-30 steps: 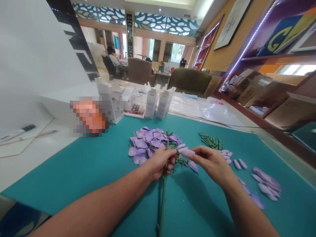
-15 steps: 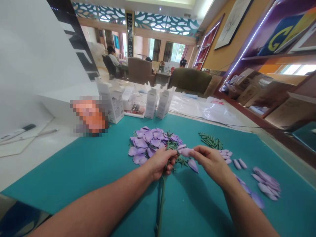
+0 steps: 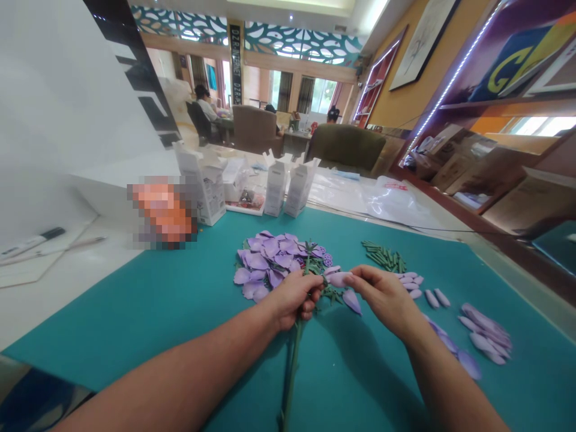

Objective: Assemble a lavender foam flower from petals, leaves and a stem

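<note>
My left hand (image 3: 297, 297) is closed round a green artificial flower stem (image 3: 292, 375), which runs down towards the front edge of the view. Between the thumb and fingers of my right hand (image 3: 382, 294) is a pale purple petal (image 3: 339, 279), its inner end against the stem's green top by my left fingertips. Whether it is fixed there I cannot tell. Behind my left hand lies a heap of purple petals (image 3: 265, 258) with green leafy pieces. A single loose petal (image 3: 352, 302) rests on the mat below my right fingers.
On the teal mat (image 3: 171, 312), right of my hands, are green sticks (image 3: 384, 256), small pale buds (image 3: 410, 282) and longer petals (image 3: 486, 333). White boxes (image 3: 276, 183) and clear plastic (image 3: 387, 198) stand or lie behind. A pen (image 3: 33, 242) is at left; people sit far back.
Almost nothing differs. The stem's lower end has shifted slightly to the left, while both hands keep their hold.
</note>
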Demonstrator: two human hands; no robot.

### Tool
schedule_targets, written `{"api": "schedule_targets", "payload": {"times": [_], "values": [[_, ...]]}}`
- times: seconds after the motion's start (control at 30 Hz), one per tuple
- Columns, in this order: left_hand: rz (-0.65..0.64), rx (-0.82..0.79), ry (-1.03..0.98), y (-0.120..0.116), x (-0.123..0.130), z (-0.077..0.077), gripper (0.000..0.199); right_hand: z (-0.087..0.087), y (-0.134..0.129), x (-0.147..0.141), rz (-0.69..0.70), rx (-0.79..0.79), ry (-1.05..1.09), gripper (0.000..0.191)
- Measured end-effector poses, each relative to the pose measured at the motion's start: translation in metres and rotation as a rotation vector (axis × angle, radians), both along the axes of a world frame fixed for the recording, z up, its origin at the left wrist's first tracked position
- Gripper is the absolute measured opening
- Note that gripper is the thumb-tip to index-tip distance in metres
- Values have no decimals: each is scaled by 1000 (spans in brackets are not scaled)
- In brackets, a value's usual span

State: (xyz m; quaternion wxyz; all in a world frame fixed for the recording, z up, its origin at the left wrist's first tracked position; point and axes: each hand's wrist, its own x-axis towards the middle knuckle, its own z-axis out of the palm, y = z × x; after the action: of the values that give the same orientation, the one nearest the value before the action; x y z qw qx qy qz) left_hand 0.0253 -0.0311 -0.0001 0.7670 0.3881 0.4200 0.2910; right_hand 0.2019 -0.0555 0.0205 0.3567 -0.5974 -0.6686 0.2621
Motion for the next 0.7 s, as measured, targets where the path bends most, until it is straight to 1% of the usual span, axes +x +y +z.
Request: {"api": "schedule_targets", "payload": {"times": [0.33,0.53,0.7], "values": [[13,-5,-11,0,1,-2,17,-2,1,-3,-25,30,5,32],[18,-21,-5,-1,1,1,15,-3,1,-4,-32,1,13,32],[22,-21,-2,-1,1,0,15,-5,2,-4,-38,-17,24,33]]}}
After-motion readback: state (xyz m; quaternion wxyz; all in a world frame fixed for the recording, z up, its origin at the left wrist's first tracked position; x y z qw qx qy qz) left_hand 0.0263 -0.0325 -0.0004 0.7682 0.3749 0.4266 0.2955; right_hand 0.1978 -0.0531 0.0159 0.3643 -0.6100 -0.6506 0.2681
